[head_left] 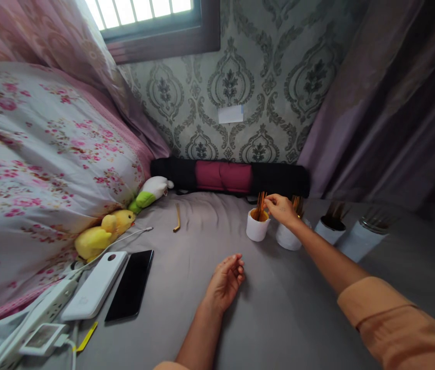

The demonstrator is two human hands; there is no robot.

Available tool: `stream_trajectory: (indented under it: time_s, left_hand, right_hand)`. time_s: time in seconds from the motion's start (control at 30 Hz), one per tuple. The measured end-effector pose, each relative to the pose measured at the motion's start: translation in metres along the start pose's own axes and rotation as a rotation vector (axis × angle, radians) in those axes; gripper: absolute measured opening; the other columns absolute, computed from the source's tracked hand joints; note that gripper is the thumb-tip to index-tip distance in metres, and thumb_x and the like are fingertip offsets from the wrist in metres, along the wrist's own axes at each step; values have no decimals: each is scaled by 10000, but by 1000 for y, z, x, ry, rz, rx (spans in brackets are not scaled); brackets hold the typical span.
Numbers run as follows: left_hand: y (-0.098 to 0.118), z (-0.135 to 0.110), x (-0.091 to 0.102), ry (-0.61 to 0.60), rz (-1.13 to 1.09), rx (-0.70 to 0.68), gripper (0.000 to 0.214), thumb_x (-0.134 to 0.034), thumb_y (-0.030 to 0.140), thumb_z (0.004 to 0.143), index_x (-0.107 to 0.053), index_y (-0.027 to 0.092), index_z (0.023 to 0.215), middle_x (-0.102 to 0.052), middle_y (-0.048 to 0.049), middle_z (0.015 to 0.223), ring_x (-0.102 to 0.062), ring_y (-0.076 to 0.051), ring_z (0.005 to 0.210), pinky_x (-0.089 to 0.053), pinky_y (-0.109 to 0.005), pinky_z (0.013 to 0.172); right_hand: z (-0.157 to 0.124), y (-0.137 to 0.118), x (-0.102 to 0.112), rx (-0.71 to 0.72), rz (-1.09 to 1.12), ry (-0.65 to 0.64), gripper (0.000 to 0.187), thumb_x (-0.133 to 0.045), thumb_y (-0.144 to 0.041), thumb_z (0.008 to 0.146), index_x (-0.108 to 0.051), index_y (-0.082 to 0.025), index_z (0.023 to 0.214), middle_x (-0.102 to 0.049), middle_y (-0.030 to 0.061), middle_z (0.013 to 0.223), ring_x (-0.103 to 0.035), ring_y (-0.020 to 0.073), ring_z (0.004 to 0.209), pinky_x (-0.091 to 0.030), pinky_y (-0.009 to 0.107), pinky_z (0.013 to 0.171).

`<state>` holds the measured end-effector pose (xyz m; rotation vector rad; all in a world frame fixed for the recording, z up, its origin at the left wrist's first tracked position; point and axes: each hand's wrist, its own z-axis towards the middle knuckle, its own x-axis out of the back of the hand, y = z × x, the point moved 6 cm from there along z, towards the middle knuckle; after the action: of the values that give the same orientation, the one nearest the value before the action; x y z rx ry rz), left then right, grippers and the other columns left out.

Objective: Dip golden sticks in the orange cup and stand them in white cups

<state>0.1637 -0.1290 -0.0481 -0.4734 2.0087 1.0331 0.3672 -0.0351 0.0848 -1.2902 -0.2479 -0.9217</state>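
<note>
Altogether, four containers (289,238) of thin brown sticks (259,204) stand near the right hand (281,209): one just left, one under its wrist, two rightward. Pinched nearly closed, it meets the white, yellow-lined leftmost cup's (257,230) sticks; any grip is unclear. The half-open left hand (227,281) is empty.
</note>
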Motion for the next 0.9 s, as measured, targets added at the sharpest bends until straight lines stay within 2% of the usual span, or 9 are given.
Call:
stream_trajectory:
  time_s: [0.23,0.4,0.57,0.9]
  left_hand:
    - [0,1,1,-2,6,4,194,-620,204,693,-573,97,848,-559,-21,703,-494,-49,542,-360,-161,472]
    - [1,0,1,1,1,5,198,-622,209,693,-574,97,849,-561,-24,703,-496,-49,542,-364,-162,472]
    - [0,0,1,-1,-1,8,208,-625,216,692,-573,98,855,-563,-20,704,-505,-51,551,-367,-162,476]
    - [1,1,1,-3,8,2,199,-624,214,692,-575,98,847,-561,-15,700,-498,-47,542,-360,-161,472]
  right_hand:
    - [2,7,-5,-10,2,-21,193,-465,-268,751,-597,-159,840,-667,38,727,-580,94,512,-435,196,507]
    - [3,5,-3,-6,-123,29,222,-534,-324,711,-631,-164,830,-666,52,743,-612,133,650,-436,218,593]
    - [2,4,-5,-13,-182,22,254,-539,-363,704,-645,-167,825,-665,56,765,-614,162,724,-426,232,615]
    - [2,9,-6,-16,-223,8,227,-523,-324,711,-651,-174,825,-669,54,780,-608,158,728,-413,224,598]
